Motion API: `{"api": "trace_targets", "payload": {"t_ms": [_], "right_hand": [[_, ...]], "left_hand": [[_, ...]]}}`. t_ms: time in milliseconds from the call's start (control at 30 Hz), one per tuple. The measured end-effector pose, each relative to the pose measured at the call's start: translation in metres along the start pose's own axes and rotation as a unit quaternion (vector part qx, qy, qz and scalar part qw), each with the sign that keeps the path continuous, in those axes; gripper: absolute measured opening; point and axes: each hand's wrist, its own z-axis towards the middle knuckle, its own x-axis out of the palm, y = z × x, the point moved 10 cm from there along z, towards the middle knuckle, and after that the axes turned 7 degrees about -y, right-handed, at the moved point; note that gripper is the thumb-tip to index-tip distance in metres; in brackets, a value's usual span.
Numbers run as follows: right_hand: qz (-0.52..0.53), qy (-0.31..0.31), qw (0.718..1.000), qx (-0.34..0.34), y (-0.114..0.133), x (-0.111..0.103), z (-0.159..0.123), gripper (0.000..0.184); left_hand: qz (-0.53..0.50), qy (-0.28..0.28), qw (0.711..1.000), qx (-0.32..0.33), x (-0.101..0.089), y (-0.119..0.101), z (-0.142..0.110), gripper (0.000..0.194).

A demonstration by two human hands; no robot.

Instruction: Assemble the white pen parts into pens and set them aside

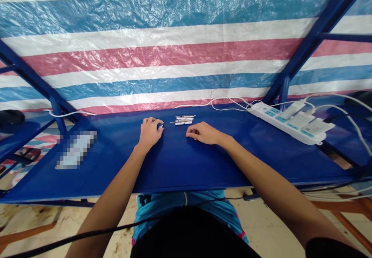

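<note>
On the blue table, a small pile of slim white sticks with thin dark, pointed ends (183, 120) lies between my two hands. To its left, my left hand (149, 132) is bent over the tabletop, with a small whitish piece (160, 127) showing between thumb and fingers. Most of that piece is hidden, so its kind is unclear. My right hand (205, 133) rests on its side just right of and nearer than the pile, apart from it. Its fingers are curled in, and whatever may be inside them is hidden.
A white power strip (286, 123) with plugged-in chargers and white cables stands at the right. A blurred-out flat light item (77, 149) lies at the left. Blue metal posts (305, 44) and a striped plastic sheet (174, 52) border the table (186, 165). A black cable (128, 226) crosses near my body.
</note>
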Motion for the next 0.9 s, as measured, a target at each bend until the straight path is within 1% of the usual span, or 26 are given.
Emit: {"api": "trace_targets", "payload": {"t_ms": [233,400,500,567,667,733,800,900], "right_hand": [[-0.011,0.000,1.000,0.003,0.001,-0.001,0.000,0.023],[-0.028,0.002,1.000,0.014,0.001,0.000,0.000,0.023],[-0.077,-0.029,0.996,0.040,-0.004,-0.007,0.000,0.023],[-0.116,-0.063,0.989,0.070,-0.010,-0.016,-0.001,0.024],[-0.155,-0.092,0.977,0.114,-0.017,-0.027,-0.004,0.035],[-0.182,-0.083,0.970,0.138,-0.020,-0.028,-0.006,0.046],[-0.208,-0.056,0.965,0.152,-0.022,-0.024,-0.007,0.054],[-0.229,-0.018,0.960,0.162,-0.022,-0.018,-0.008,0.055]], "left_hand": [[-0.010,-0.001,1.000,0.008,0.002,0.003,0.001,0.025],[-0.032,-0.033,0.997,0.058,0.001,-0.001,0.002,0.030],[-0.044,-0.038,0.993,0.104,0.000,-0.015,-0.001,0.029],[-0.054,-0.027,0.988,0.145,0.001,-0.029,-0.005,0.030],[-0.068,-0.001,0.978,0.196,0.004,-0.048,-0.011,0.033],[-0.078,0.013,0.974,0.214,0.006,-0.056,-0.014,0.035],[-0.091,0.021,0.971,0.222,0.008,-0.060,-0.016,0.036],[-0.108,0.032,0.968,0.224,0.011,-0.060,-0.017,0.036]]}}
